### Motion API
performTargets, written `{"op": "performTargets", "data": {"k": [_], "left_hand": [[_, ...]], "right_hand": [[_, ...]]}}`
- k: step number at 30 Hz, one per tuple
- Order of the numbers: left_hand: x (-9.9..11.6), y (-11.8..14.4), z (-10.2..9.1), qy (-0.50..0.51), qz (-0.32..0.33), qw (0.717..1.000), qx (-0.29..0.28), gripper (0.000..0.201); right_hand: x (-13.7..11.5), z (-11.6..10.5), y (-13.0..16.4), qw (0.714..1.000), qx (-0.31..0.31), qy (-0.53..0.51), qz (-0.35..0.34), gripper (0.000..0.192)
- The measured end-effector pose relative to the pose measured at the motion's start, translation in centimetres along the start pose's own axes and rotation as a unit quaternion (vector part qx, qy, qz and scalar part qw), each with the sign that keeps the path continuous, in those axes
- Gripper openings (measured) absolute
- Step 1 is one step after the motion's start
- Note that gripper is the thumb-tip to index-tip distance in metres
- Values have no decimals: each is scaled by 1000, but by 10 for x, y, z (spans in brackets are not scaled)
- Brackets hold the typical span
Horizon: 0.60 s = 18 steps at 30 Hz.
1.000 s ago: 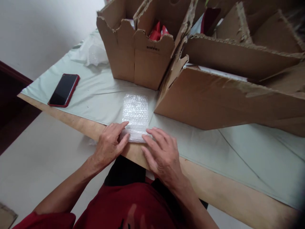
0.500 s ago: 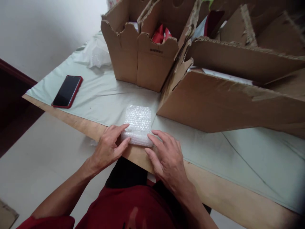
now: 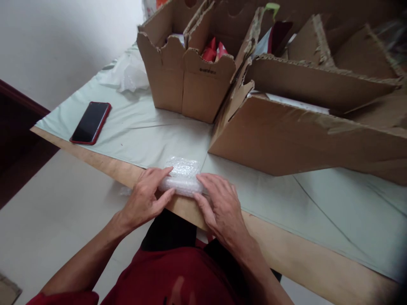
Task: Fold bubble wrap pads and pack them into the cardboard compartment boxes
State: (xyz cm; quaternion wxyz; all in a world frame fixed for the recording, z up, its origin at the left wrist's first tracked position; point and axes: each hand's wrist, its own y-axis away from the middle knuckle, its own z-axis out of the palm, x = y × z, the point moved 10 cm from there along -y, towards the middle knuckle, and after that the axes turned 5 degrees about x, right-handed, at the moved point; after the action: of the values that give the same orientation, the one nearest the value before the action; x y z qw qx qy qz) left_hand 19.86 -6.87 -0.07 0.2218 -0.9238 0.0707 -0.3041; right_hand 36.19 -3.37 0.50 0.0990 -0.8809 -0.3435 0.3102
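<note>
Both grips [image 3: 146,193] [image 3: 222,203] hold bubble wrap [image 3: 182,185]; carton lettering [image 3: 207,71] blurs.

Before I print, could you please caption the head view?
Left hand and right hand hold partly rolled bubble wrap by the table edge.

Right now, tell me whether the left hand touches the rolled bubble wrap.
Touching. The head view shows the left hand, its thumb against the near side of the rolled bubble wrap, no gap visible.
</note>
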Motion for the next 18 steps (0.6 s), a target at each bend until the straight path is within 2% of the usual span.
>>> {"op": "performTargets", "data": {"k": [2,4,6,9,12,15,18], "left_hand": [[-8,-7,0,-56,-12,998,23,43],[-12,-10,-5,-82,-29,994,64,41],[-15,-6,-13,-56,-65,991,103,40],[-29,18,-20,66,-183,973,125,39],[-39,47,-4,256,-300,914,97,48],[-30,53,15,394,-330,855,64,73],[-18,49,33,464,-354,812,27,87]], "right_hand": [[-6,2,-1,998,10,46,-31,36],[-11,14,-6,995,-16,78,-56,37],[-8,22,-13,994,-38,88,-52,35],[2,18,-19,998,-13,53,-13,31],[3,4,-13,999,27,-22,8,29],[-2,-4,2,994,14,-102,22,30],[2,-5,19,983,-29,-163,75,32]]}}
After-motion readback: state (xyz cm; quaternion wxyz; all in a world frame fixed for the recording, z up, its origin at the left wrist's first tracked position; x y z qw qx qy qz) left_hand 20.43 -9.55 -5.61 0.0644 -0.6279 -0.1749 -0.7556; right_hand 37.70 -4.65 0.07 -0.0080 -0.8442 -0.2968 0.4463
